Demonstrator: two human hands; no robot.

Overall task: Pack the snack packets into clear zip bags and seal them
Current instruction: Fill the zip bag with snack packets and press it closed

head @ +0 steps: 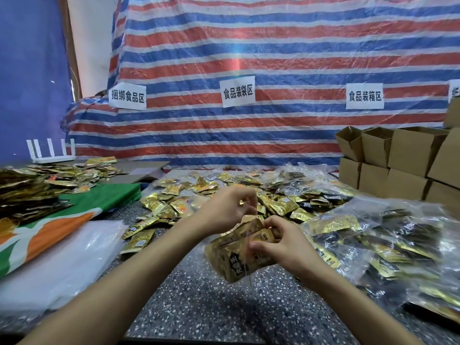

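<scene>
STEP: closing a full bag, I think | WHERE: clear plastic zip bag (224, 247) stuffed with shiny gold snack packets (234, 267), held up over the grey speckled table (199, 302) | LEFT: left hand (227, 207) pinches the bag's top edge | RIGHT: right hand (283, 245) grips the bag's top and side | NEXT: press the zip strip tight all along, then lay the bag on the pile of filled bags (378, 247)

Bright even light, edges warped, slight blur

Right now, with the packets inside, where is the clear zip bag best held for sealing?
Pinch the top edge of the zip bag from above, one hand at each end: it is held mouth-up, packets filling the lower part. The left hand and right hand grip there.
</scene>
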